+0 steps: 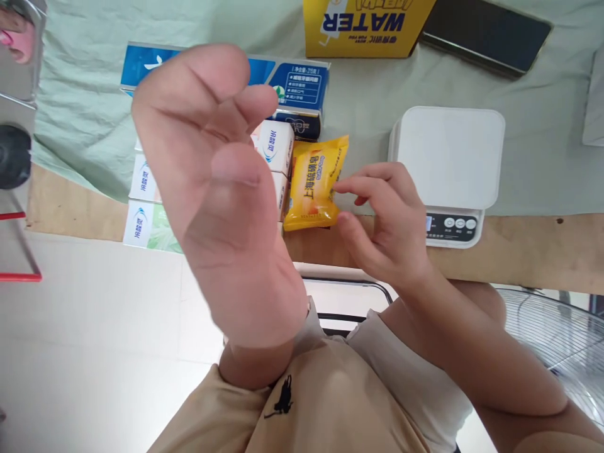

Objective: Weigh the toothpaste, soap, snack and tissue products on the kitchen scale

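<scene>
My left hand (221, 195) is raised close to the camera, palm facing it. Its fingers are loosely curled, a gap shows between fingertips and thumb, and nothing is visible in it. It hides part of the boxes behind it. My right hand (387, 220) is at the right edge of a yellow packet of soap (309, 185), finger and thumb apart beside the wrapper; whether they touch it is unclear. The soap lies at the table's front, against small white toothpaste boxes (277, 143). Behind these lies a long blue toothpaste box (302, 88).
To the right stands a white kitchen scale (448, 157) with a small display. At the back are a yellow box marked WATER (368, 28) and a dark phone (488, 34). A green cloth (363, 88) covers the table. A fan (557, 340) stands lower right.
</scene>
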`<state>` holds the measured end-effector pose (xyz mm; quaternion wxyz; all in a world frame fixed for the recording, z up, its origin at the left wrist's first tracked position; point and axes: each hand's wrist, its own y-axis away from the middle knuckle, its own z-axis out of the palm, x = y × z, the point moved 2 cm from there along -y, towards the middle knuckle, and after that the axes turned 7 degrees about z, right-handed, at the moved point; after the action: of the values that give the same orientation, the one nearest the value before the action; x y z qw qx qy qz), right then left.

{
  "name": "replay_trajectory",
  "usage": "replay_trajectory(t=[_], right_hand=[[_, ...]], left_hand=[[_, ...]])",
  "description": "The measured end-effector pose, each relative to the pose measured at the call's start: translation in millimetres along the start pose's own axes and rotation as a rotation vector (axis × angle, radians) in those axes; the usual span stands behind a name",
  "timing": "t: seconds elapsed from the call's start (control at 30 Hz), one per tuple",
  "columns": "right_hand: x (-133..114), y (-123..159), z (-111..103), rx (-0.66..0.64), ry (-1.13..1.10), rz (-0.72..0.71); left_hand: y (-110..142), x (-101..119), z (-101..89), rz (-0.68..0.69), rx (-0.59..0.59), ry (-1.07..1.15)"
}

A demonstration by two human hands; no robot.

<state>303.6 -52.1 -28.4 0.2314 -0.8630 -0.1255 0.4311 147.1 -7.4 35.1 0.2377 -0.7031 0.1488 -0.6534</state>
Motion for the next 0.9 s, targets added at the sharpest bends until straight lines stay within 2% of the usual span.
replay_trajectory(t=[0.07, 0.17, 0.37, 0.5, 0.63, 0.8, 0.9], right_hand=[[1.7, 4.9, 4.6, -0.029, 0.019, 0.0], [3.6, 11.1, 16.0, -0.041, 0.064, 0.027], [0.0, 14.2, 26.3, -0.031, 0.235, 0.038], [-4.3, 14.5, 25.9, -0.035, 0.307, 0.071], [-4.6, 14.5, 24.4, -0.073, 0.262, 0.114], [-0.7, 14.9, 20.0, -0.139, 0.122, 0.183], [1.0, 16.2, 18.3, -0.156, 0.066, 0.194]], left_hand=[[1.7, -0.2, 4.9, 0.08, -0.072, -0.042], [8.1, 1.5, 12.2, 0.14, -0.097, -0.031], [17.9, 12.8, 26.8, -0.043, 0.045, 0.008], [17.1, 15.9, 32.4, -0.068, 0.068, -0.022], [18.2, 11.2, 32.7, -0.028, 0.08, 0.012], [19.2, 5.8, 33.2, 0.045, -0.007, 0.025], [20.2, 9.6, 36.7, 0.034, 0.022, 0.036]])
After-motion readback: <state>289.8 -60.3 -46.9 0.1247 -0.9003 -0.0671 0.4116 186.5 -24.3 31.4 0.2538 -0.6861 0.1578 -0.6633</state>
